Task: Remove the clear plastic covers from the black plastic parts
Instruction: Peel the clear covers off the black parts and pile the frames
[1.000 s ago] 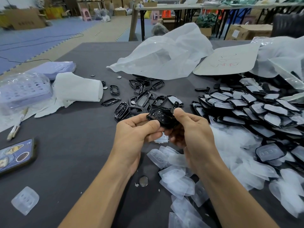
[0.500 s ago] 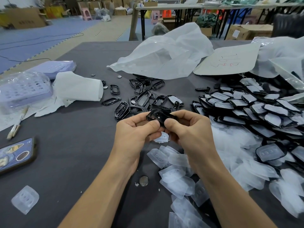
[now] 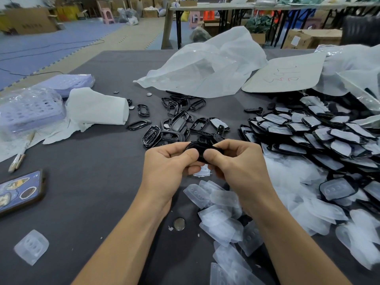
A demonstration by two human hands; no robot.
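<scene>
Head view:
Left hand [image 3: 168, 163]: thumb and curled fingers pinch the left end of the black part [image 3: 202, 146].
Right hand [image 3: 236, 163]: pinches its right end.
Black part: held between both hands, above the desk [image 3: 92, 202].
Covered parts [image 3: 318, 130]: heaped at right.
Loose clear covers [image 3: 222, 212]: on the desk beneath the hands.

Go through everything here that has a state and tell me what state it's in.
Held black part: gripped by left hand and right hand, above the table.
Black parts pile on right: covers on.
Black parts in middle: bare, covers off.
Loose clear covers: removed, heaped on table.
Phone: lying back up.
</scene>
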